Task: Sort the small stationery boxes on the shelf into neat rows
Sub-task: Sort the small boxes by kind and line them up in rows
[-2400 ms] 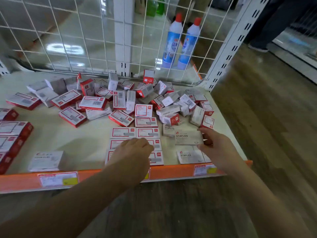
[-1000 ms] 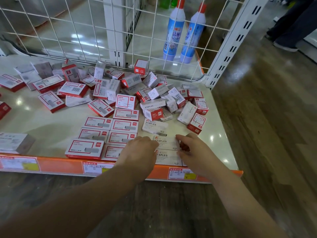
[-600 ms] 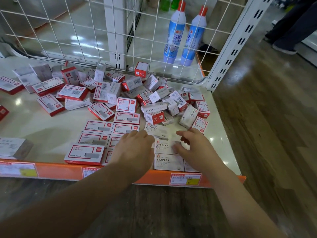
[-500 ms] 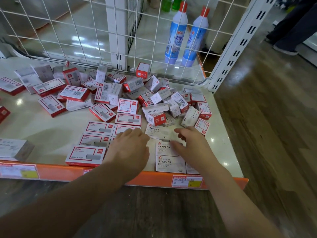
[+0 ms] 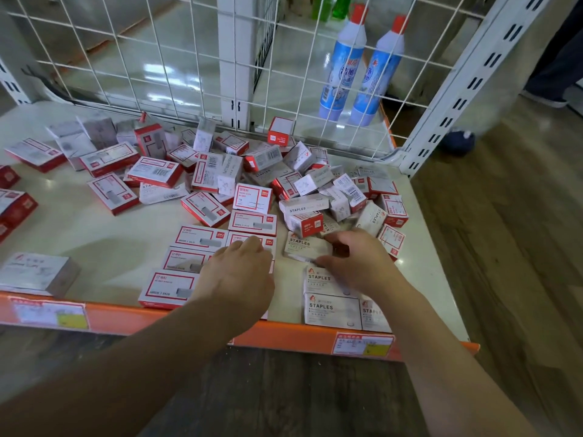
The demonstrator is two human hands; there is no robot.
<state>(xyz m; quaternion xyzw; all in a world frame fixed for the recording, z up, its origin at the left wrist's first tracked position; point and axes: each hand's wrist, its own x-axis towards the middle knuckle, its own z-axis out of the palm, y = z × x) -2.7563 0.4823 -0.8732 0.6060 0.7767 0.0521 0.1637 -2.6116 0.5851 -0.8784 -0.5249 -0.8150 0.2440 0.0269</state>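
Note:
A jumbled pile of small red-and-white and white stationery boxes (image 5: 303,184) covers the back right of the cream shelf (image 5: 94,241). Near the front edge, red-bordered boxes (image 5: 202,236) lie flat in two columns. To their right, white STAPLES boxes (image 5: 331,307) lie in a row running back from the edge. My left hand (image 5: 239,275) rests palm down on the red-bordered boxes and hides some of them. My right hand (image 5: 356,263) pinches the farthest white STAPLES box (image 5: 303,247) between thumb and fingers at its right end.
A white wire grid (image 5: 157,58) closes off the shelf's back, with two blue bottles (image 5: 344,61) behind it. An orange price strip (image 5: 284,335) runs along the front edge. A larger pale box (image 5: 34,272) sits at front left. Someone's shoe (image 5: 457,141) is beyond the right upright.
Both hands have slid away from the front edge toward the pile. My right hand left the front STAPLES boxes and now grips the one farther back.

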